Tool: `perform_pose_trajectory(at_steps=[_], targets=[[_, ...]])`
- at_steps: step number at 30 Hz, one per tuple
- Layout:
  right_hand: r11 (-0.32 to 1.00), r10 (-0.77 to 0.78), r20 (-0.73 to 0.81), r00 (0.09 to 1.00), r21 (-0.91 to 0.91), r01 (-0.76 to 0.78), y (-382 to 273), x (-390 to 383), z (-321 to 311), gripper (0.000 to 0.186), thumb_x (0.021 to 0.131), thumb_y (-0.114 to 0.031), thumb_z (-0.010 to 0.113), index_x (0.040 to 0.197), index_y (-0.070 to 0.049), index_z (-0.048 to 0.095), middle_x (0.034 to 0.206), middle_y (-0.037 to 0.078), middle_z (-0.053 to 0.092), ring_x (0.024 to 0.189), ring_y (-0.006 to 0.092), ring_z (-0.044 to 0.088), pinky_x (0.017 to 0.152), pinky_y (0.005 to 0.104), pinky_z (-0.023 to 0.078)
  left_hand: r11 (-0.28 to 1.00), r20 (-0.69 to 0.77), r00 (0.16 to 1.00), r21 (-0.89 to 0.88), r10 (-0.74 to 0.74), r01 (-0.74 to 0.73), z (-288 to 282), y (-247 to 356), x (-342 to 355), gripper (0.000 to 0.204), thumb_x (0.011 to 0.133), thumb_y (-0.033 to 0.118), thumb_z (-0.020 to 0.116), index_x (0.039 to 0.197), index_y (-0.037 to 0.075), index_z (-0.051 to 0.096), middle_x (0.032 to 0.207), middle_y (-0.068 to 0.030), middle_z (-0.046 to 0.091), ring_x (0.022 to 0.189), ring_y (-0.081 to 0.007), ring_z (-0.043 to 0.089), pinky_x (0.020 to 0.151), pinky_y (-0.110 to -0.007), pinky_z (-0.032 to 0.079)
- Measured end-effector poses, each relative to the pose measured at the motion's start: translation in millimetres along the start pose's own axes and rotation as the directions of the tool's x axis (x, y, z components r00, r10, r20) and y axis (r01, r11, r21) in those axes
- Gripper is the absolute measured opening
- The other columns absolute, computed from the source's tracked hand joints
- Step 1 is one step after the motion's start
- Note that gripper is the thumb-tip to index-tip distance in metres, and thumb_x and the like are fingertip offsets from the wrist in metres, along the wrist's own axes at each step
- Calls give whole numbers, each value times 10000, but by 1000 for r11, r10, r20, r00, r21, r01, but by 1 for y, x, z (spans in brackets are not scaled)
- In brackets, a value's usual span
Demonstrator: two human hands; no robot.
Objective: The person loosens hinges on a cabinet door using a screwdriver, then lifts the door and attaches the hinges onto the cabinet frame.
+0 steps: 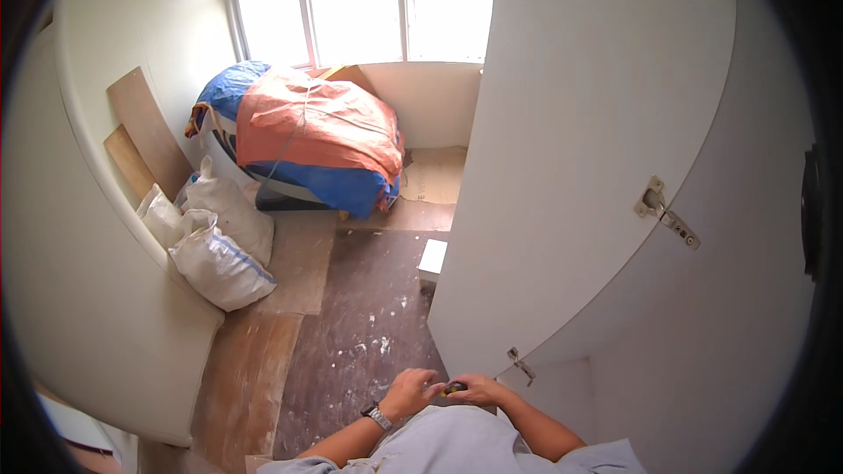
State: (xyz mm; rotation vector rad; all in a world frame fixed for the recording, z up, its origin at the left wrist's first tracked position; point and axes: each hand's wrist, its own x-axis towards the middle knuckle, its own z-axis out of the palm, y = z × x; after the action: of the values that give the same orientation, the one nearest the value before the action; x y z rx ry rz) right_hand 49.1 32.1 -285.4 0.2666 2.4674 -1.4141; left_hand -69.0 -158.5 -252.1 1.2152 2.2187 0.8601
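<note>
In front of my waist, my right hand [477, 390] is closed around a small black-and-yellow tool [453, 388]; too little of it shows to tell its kind. My left hand [411, 392], with a metal-banded watch [378, 415] on the wrist, is just left of the tool. Its fingers are apart and point toward it, with nothing seen in them. To the right stands a white cabinet door [580, 149], swung out on metal hinges. One hinge [667, 211] is higher up and a lower hinge [521, 367] is near my right hand.
White sacks [224, 259] and boards [145, 127] lean by the left wall. A bundle under an orange and blue tarp [316, 118] stands below the windows [351, 9]. A white box [432, 259] sits by the door on the paint-spotted floor [351, 325].
</note>
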Motion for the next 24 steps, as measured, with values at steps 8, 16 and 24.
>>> perform_pose_trajectory(at_steps=[8, 16, 24], targets=[[925, -130, 343, 930, 379, -10, 7, 25, 28, 596, 845, -249, 674, 1314, 41, 449, 1084, 114, 640, 989, 179, 602, 873, 304, 476, 764, 325, 919, -526, -225, 373, 23, -43, -30, 522, 939, 410, 545, 1309, 52, 459, 925, -50, 582, 728, -129, 526, 605, -288, 455], [703, 499, 126, 857, 519, -486, 173, -24, 18, 424, 868, -275, 669, 1197, -30, 558, 964, 53, 667, 818, 146, 628, 694, 288, 519, 491, 639, 604, -376, -476, 785, 147, -207, -189, 404, 911, 323, 566, 1155, 2, 596, 974, -84, 651, 782, -157, 590, 690, -342, 496], [507, 662, 191, 725, 599, -620, 218, -74, 42, 308, 876, -276, 656, 1081, -50, 613, 966, 61, 658, 768, 148, 622, 654, 282, 530, 458, 646, 593, -392, -481, 798, 116, -156, -205, 423, 912, 317, 560, 1179, -10, 580, 1040, -101, 638, 863, -169, 583, 753, -343, 482]])
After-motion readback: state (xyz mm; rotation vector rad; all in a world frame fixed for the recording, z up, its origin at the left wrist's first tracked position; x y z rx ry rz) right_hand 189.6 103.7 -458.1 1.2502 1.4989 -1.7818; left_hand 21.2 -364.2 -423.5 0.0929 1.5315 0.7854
